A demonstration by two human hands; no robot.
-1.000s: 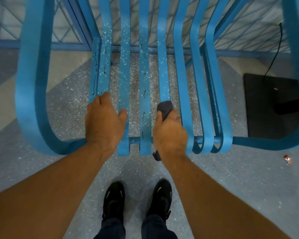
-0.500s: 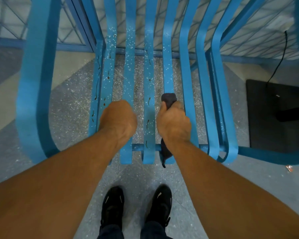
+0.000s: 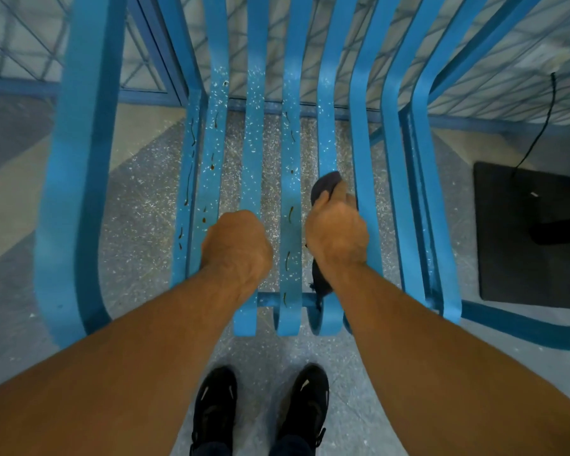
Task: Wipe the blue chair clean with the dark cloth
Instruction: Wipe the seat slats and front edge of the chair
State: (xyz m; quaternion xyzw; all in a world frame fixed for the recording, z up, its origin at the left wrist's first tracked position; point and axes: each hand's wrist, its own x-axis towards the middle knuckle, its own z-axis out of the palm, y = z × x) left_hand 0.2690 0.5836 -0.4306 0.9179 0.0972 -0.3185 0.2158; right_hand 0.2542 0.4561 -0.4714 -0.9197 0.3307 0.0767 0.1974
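Speckled grey floor [image 3: 139, 225] under blue chair [image 3: 76, 192]. Grips dark cloth [image 3: 321, 185] in curled right hand [image 3: 338, 238], pressing it on a seat slat [image 3: 325, 139]. Curls left hand [image 3: 236, 248] over slats alongside, hold unclear.

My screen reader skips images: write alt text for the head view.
A person's right hand holds a dark cloth against a slat of a speckled, stained blue chair; the left hand curls over a neighbouring slat, black shoes below.

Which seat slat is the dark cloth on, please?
The slat under the right hand, which grips the dark cloth; its left neighbour is brown-streaked, its right neighbour clean.
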